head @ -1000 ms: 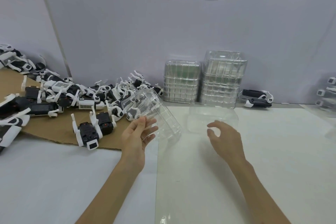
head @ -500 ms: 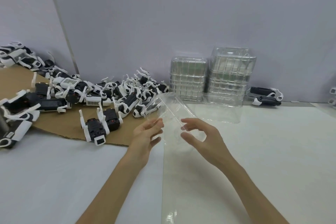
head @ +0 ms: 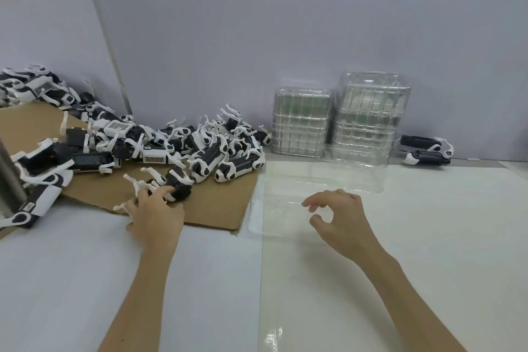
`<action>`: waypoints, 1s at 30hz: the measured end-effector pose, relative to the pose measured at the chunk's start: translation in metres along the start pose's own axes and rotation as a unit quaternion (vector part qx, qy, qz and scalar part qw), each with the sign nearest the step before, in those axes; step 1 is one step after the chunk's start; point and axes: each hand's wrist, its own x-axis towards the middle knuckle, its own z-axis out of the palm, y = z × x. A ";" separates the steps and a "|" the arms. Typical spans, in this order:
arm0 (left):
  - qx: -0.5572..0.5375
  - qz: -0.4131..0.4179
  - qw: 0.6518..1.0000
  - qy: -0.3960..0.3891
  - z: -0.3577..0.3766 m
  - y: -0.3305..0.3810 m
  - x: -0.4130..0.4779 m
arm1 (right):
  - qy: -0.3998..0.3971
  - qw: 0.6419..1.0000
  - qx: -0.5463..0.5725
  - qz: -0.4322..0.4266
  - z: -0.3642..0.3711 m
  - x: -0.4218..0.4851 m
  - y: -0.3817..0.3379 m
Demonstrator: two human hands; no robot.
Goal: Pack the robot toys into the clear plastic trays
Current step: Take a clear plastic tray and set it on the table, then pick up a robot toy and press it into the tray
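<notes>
One white table [head: 428, 237] carries a brown cardboard sheet [head: 223, 208] at its left, where a heap of robot toys [head: 200, 151] lies. Two stacks of clear trays [head: 371, 111] stand against the back wall. A loose clear tray [head: 280, 208] lies on the table beside the cardboard's edge. The right hand [head: 340, 217] hovers over it, fingers loosely curled, holding nothing. The left hand [head: 155, 213], well apart, grips a single robot toy [head: 178, 187] on the cardboard.

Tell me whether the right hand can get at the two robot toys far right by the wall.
Probably yes. The right hand holds nothing, and bare table leads to the two robot toys, though the clear tray standing nearby may need skirting.
</notes>
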 end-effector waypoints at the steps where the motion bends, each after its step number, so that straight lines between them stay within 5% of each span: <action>1: 0.002 0.010 1.000 0.005 0.002 0.000 0.000 | -0.001 1.000 0.003 0.001 0.001 0.000 0.000; 11: -0.122 0.097 0.987 0.039 0.011 0.018 -0.010 | 0.041 0.999 0.001 0.035 0.000 0.000 -0.002; 14: -0.238 0.101 0.966 -0.015 0.012 0.034 -0.018 | 0.093 0.993 -0.005 0.069 -0.006 0.002 -0.001; 18: -0.422 0.021 0.898 -0.120 0.005 0.045 -0.026 | 0.131 0.986 -0.006 0.103 -0.014 0.003 0.000; 26: -0.662 -0.117 0.635 -0.379 -0.008 0.053 -0.031 | 0.176 0.982 0.070 -0.019 -0.006 0.003 -0.008; 28: -0.645 -0.119 0.620 -0.432 -0.008 0.056 -0.037 | 0.140 0.986 0.063 -0.073 -0.003 0.002 -0.010; 30: -0.592 -0.103 0.650 -0.466 -0.005 0.058 -0.042 | 0.095 0.989 0.043 -0.105 0.000 0.002 -0.013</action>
